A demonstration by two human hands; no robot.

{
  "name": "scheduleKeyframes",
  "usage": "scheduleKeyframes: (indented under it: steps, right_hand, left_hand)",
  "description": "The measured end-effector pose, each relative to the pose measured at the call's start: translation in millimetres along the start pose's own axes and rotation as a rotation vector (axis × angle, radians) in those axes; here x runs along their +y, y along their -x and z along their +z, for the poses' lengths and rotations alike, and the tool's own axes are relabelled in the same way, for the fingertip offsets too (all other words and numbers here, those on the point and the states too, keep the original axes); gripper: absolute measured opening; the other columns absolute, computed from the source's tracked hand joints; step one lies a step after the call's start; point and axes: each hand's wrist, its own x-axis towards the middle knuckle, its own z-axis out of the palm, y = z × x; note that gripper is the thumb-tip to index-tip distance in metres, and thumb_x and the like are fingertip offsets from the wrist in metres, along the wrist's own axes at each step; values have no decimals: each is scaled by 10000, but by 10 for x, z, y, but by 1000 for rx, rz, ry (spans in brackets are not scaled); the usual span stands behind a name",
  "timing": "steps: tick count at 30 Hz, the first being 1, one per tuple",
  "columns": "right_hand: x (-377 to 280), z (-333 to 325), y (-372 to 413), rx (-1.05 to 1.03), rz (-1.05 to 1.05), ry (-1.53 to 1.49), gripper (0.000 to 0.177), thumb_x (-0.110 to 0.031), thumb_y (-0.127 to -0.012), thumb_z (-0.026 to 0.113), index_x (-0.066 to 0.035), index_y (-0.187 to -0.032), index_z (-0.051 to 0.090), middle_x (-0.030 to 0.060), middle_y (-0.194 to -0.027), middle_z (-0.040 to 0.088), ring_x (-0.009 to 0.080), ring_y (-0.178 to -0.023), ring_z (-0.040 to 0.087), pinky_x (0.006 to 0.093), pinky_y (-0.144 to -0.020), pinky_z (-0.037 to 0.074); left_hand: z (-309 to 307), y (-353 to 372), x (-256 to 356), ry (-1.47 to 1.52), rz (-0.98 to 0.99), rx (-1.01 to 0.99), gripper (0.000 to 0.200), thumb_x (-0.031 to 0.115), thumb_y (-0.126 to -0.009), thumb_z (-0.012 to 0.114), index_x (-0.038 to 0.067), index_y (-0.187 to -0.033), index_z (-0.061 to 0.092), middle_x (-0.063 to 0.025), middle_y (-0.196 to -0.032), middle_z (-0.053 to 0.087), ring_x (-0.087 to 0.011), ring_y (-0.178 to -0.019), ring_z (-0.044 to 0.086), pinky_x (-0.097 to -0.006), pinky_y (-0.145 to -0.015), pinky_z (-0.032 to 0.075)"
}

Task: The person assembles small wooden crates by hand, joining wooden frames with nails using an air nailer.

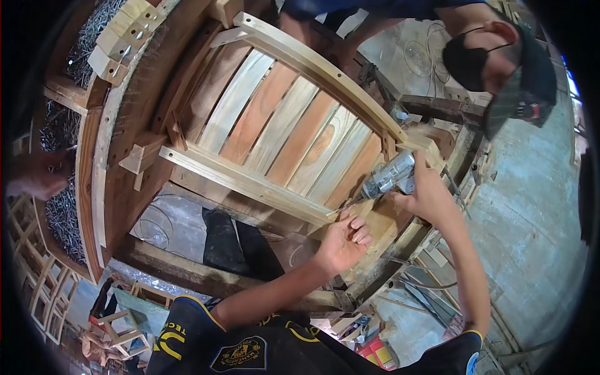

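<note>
My right hand (425, 187) is wrapped round a silver power driver (389, 175), whose tip points down and left at the near right corner of a slatted wooden frame (250, 177). Close to that tip, my left hand (345, 242) has its fingers curled at the end of the frame's near rail; whatever they pinch, if anything, is too small to make out. Light and reddish slats (269, 122) lie side by side between the two rails. Dark holes show along the far rail (312, 59).
A co-worker in a cap and dark mask (481, 62) leans in from the far side. Another hand (40, 178), blurred, is at the left by bins of screws (61, 215). A block with upright screws (128, 37) stands at upper left. A hose (431, 285) runs at lower right.
</note>
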Motion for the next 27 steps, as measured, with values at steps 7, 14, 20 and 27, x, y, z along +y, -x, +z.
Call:
scheduleKeyframes:
  steps: [7, 14, 20, 27]
  right_hand:
    - [6, 40, -295, -75, -81, 130, 858, -214, -685, 772, 132, -1273, 252, 326, -785, 601, 488, -802, 599, 478, -720, 491]
    - [-3, -53, -471, -176, -44, 104, 899, -224, -674, 798, 140, -1281, 244, 270, -743, 612, 376, -711, 652, 411, -613, 528]
    - [-75, 92, -710, -379, 68, -29, 1030, -172, -648, 812, 130, -1376, 149, 209, -705, 610, 266, -491, 602, 376, -439, 491]
    - [-290, 53, -670, -350, 137, 164, 987, -173, -677, 712, 183, -1380, 117, 229, -745, 649, 288, -533, 636, 383, -478, 533]
  left_hand:
    - [-49, -26, 44, -6, 23, 27, 173, 185, -1021, 388, 143, -861, 439, 12, -682, 400, -135, -555, 350, -281, -573, 316]
    - [-17, -31, 16, -9, 51, 103, 127, 184, -1014, 404, 124, -952, 497, 15, -656, 373, -137, -548, 336, -271, -569, 308]
    - [-172, 590, 202, -602, -24, 183, 175, 167, -964, 492, 66, -965, 635, 17, -616, 412, -106, -554, 389, -261, -498, 324]
    - [571, 607, 1097, -2040, 1868, 236, 137, 66, -871, 551, 32, -965, 645, -92, -722, 577, -235, -637, 556, -362, -611, 432]
